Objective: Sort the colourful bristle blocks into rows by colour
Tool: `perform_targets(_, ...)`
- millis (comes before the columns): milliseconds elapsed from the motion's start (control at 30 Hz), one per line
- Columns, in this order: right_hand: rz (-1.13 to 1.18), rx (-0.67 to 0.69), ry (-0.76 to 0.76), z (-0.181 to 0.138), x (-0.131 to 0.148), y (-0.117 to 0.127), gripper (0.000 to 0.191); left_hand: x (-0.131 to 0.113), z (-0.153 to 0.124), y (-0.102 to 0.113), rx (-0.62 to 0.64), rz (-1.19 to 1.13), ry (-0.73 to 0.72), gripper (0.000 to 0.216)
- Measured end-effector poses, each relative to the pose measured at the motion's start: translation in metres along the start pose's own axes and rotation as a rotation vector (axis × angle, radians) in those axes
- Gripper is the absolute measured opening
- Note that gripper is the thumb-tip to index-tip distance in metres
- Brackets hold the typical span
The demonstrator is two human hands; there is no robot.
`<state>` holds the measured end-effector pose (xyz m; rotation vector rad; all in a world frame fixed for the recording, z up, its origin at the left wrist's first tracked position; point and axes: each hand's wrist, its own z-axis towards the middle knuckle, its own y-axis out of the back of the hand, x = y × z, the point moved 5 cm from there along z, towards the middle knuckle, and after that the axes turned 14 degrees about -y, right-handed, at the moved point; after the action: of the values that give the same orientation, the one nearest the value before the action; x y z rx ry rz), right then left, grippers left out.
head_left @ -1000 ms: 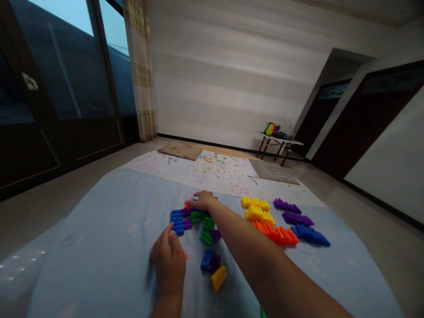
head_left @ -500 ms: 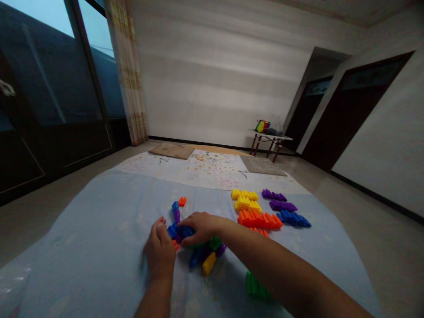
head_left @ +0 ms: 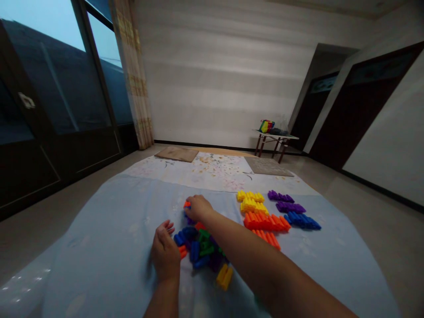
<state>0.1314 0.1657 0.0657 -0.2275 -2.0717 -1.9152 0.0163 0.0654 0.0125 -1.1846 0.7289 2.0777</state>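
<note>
My right hand (head_left: 199, 208) reaches over the far end of a loose pile of plastic toy building blocks (head_left: 206, 248). Its fingers curl down onto a small orange block (head_left: 187, 204) and the blue and purple blocks beside it, partly hiding them. Cupped along the pile's left side is my left hand (head_left: 165, 251), fingers apart and holding nothing, with another orange block (head_left: 182, 251) close by its palm. The pile mixes blue, green, purple and orange pieces. A yellow block (head_left: 225, 277) lies at its near edge. My right forearm covers the pile's right side.
Right of the pile stand rows sorted by colour: yellow blocks (head_left: 252, 205), orange blocks (head_left: 266, 222), purple blocks (head_left: 290, 207) and blue blocks (head_left: 302, 221). A pale blue cloth (head_left: 109, 247) covers the table. Two flat mats lie at its far end, one a brown mat (head_left: 177, 154).
My right hand has moved from the middle of the pile forward to the orange, blue and purple blocks at its far end. My left hand stays beside the pile. The view has shifted slightly.
</note>
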Motion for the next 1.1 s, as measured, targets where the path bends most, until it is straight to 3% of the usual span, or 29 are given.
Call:
perform_targets(200, 0.068, 0.117, -0.079, 0.014, -0.004, -0.012, 0.038, -0.003, 0.000, 0.001, 0.053, 0.064, -0.075, 0.049)
perform_targets(333, 0.214, 0.105, -0.046, 0.002, -0.024, -0.001, 0.028, -0.020, -0.001, -0.003, 0.130, 0.273, -0.344, 0.045)
perform_targets(433, 0.491, 0.054, -0.028, -0.012, -0.045, 0.012, 0.028, -0.037, -0.009, -0.013, 0.192, 0.393, -0.565, 0.041)
perform_targets(533, 0.871, 0.076, 0.015, -0.031, -0.062, 0.019, 0.022, -0.046, -0.017, -0.026, 0.295, 0.388, -0.660, 0.041)
perform_targets(833, 1.232, 0.037, 0.023, -0.081, -0.101, 0.037, 0.029, -0.054, -0.024, -0.043, 0.579, 0.171, -0.535, 0.054)
perform_targets(967, 1.418, -0.093, -0.068, -0.101, -0.151, 0.063, 0.038, -0.058, -0.021, -0.039, 0.549, 0.152, -0.477, 0.060)
perform_targets(1100, 1.394, -0.213, -0.126, -0.130, -0.213, 0.075, 0.041, -0.053, -0.018, -0.041, 0.511, 0.175, -0.432, 0.066)
